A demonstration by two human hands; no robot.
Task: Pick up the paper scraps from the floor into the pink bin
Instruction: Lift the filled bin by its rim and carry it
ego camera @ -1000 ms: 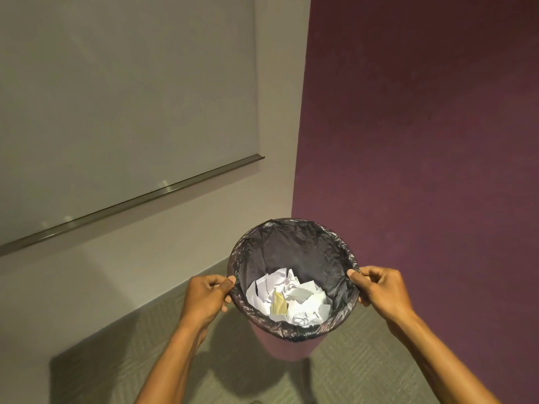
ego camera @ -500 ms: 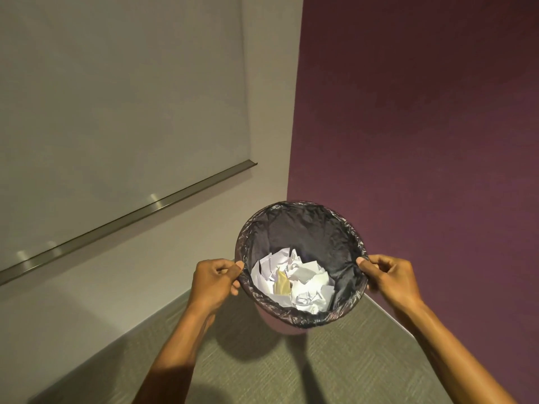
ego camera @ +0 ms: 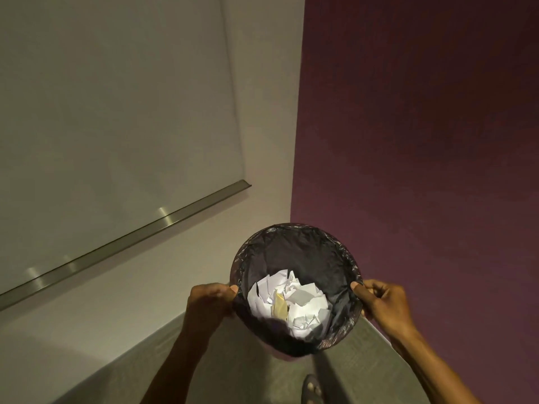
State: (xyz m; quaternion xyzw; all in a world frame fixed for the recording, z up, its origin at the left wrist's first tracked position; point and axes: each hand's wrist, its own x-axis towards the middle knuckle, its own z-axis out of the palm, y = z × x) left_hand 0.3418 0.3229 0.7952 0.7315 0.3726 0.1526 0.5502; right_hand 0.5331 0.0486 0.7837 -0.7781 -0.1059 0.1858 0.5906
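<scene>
Holding bin [ego camera: 294,352] up off floor [ego camera: 221,371] by its rim, both hands pinching. L hand [ego camera: 208,300] clamps left rim, thumb over liner [ego camera: 303,252]; R hand [ego camera: 382,304] clamps right rim same way. Bin sits in corner betw. grey wall [ego camera: 116,112] far left & purple wall [ego camera: 423,141] right, tilted toward wearer. Scraps [ego camera: 291,301] lie in bottom, white w/ one yellowish bit. No loose scraps seen on visible floor. Judged light, stiff plastic; liner thin, slippery, could slide under thumbs, so grip rim itself. Scraps crumpled, weightless, may spill if tipped more.
</scene>
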